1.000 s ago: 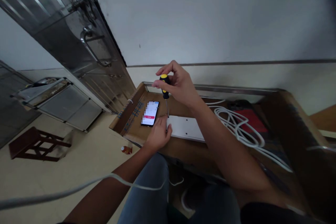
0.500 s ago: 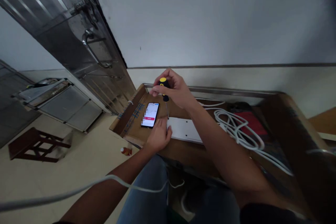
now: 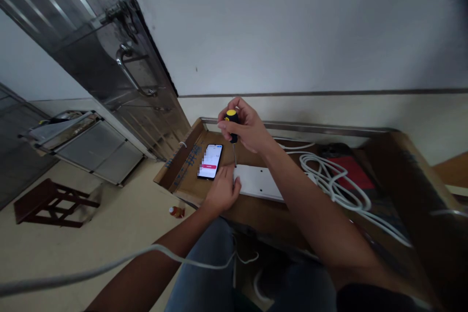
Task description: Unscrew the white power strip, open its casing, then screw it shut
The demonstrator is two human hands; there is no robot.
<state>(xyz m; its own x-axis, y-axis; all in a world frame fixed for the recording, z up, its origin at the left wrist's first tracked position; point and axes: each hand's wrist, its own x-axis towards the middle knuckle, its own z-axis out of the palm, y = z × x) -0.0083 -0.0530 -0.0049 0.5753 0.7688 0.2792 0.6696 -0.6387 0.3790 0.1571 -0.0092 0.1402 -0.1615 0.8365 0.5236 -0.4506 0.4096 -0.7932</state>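
Note:
My right hand is closed round the black and yellow handle of a screwdriver, which stands nearly upright. Its thin shaft points down, and the tip meets the left end of a long white power strip at a corner hole. Several dark screw holes dot the strip's upturned face; my right forearm hides its other end. My left hand grips the strip's left end, thumb at the near side and fingers against the end. Just left of those fingers, a phone lies with its screen lit.
A coiled white cable lies right of the strip, near a red and black item. The cardboard-lined tabletop has raised edges. Another white cable crosses above my left forearm. A stool and small bottle are on the floor.
The whole view has shifted slightly. My right hand's fingers have curled closer round the screwdriver handle, while the tip stays at the same corner hole. My left hand keeps its hold.

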